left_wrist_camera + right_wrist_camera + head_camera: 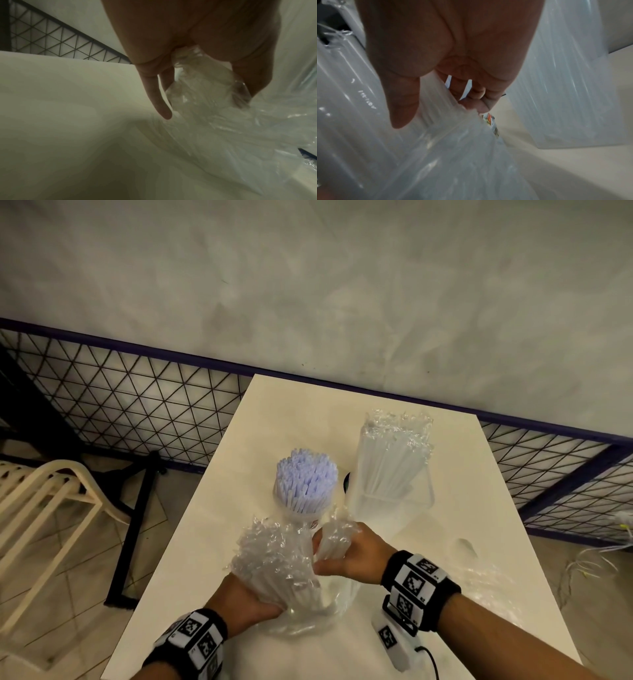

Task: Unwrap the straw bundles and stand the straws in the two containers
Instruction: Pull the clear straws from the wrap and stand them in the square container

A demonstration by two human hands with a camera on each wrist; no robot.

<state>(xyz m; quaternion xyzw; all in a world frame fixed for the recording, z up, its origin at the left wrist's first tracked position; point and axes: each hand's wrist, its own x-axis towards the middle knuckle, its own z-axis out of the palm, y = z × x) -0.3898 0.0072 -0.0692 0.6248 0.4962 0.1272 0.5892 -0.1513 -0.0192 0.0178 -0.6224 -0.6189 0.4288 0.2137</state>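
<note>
A bundle of individually wrapped clear straws [274, 559] stands tilted at the near middle of the white table [212, 542], still partly inside a clear plastic bag [308, 618]. My left hand [246, 604] grips the bundle's lower end through the bag [197, 86]. My right hand [346, 556] pinches and holds a fold of the bag [453, 135] beside the bundle's top. Behind stand a round clear container [301, 513] full of pale blue-white straws [306, 481] and a square clear container [421, 494] holding wrapped clear straws [390, 453].
Crumpled clear wrapping [489, 583] lies on the table at the right. A black mesh fence [120, 405] with a purple rail runs behind the table. A cream chair [44, 501] stands on the tiled floor at the left.
</note>
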